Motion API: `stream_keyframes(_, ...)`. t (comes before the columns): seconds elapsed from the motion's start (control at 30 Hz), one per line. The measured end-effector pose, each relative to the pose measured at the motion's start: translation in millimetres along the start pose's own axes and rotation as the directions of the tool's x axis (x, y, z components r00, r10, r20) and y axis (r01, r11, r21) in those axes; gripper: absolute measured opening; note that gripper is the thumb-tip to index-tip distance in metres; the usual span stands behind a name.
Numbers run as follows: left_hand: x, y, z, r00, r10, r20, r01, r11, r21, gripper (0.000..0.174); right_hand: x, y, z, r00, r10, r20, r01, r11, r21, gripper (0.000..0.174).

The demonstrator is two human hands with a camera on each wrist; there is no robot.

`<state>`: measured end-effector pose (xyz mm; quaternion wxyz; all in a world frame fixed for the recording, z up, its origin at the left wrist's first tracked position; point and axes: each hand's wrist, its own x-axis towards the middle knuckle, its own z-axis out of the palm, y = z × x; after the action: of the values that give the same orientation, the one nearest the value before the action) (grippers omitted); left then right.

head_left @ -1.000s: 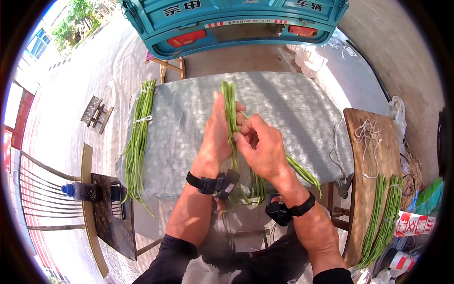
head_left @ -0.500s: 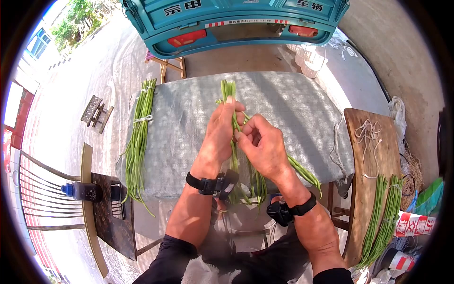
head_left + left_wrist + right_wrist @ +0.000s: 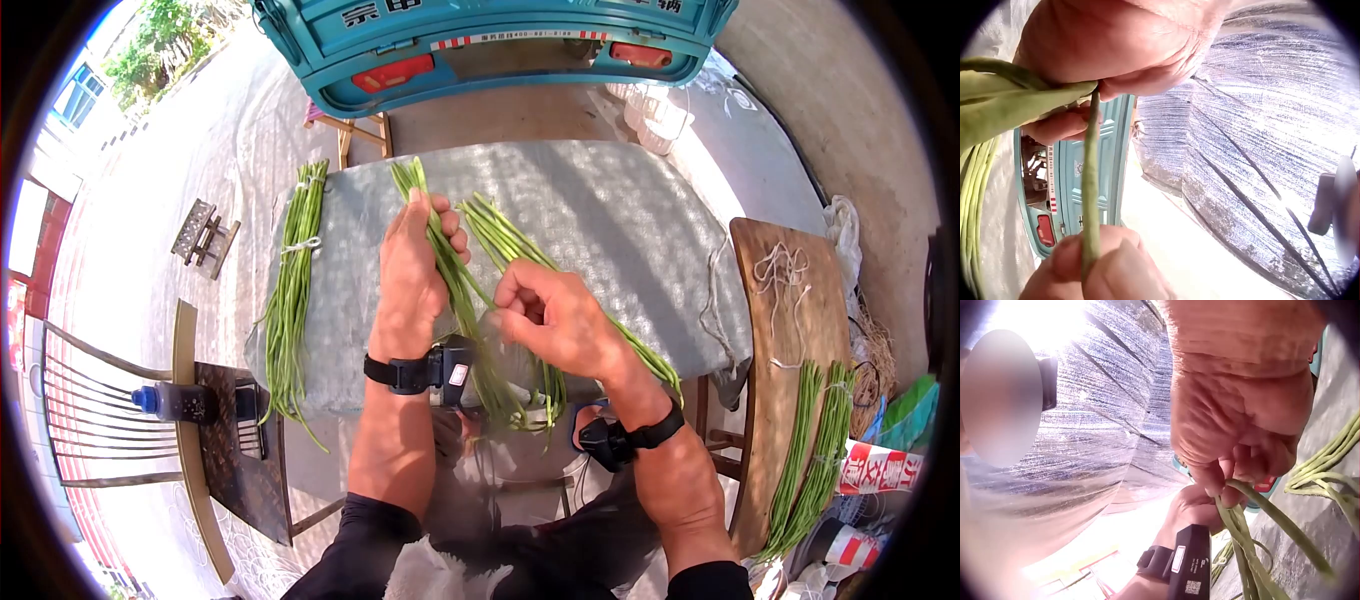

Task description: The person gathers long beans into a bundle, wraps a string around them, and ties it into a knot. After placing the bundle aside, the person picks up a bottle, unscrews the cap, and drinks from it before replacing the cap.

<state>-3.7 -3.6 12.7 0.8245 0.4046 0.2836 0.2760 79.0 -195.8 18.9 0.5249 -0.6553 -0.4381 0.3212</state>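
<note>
My left hand (image 3: 408, 270) grips a bunch of long green beans (image 3: 458, 285) near its upper end, and the beans hang down toward the table's near edge. Just to the right, my right hand (image 3: 560, 318) pinches a single bean (image 3: 1090, 181) between thumb and finger. That bean stretches between the two hands in the left wrist view. More loose long beans (image 3: 508, 236) lie slanted across the cloth-covered table (image 3: 620, 230), partly hidden under my right hand. At the table's left side is a bundle of long beans (image 3: 287, 300) tied with white string.
A wooden bench (image 3: 745, 400) on the right bears more long-bean bundles (image 3: 828, 450) and loose string (image 3: 783, 268). On the left, a dark bottle (image 3: 180, 403) lies by a chair (image 3: 110, 400). A blue vehicle (image 3: 500, 60) stands beyond the table.
My left hand has moved left with its bunch, away from the loose beans, whose upper ends now show. My right hand has shifted slightly right and down.
</note>
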Motion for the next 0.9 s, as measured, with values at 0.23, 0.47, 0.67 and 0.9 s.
stream_keyframes(0.23, 7.8, 12.6, -21.8, 1.000, -0.016, 0.013, 0.018, 0.985, -0.173, 0.032, -7.6, -2.2, -21.9, 0.811, 0.155, 0.564, -0.130, 0.988, -0.085, 0.016)
stream_keyframes(0.47, 9.4, 13.5, -23.4, 0.991, -0.025, 0.128, 0.055, 0.972, -0.229, 0.031, 2.6, 47.8, -16.0, 0.995, -0.055, -0.086, 0.015, 0.911, -0.413, 0.014)
stream_keyframes(0.67, 3.9, 8.5, -13.2, 0.994, -0.031, 0.107, 0.049, 0.983, -0.175, 0.031, 14.0, 46.4, 17.4, 0.963, -0.153, -0.222, -0.037, 0.740, -0.671, 0.011)
stream_keyframes(0.9, 1.0, 7.1, -9.2, 0.992, -0.068, 0.102, 0.084, 0.984, -0.160, 0.032, 18.8, 53.7, 29.6, 0.942, -0.160, -0.295, -0.139, 0.614, -0.777, 0.006)
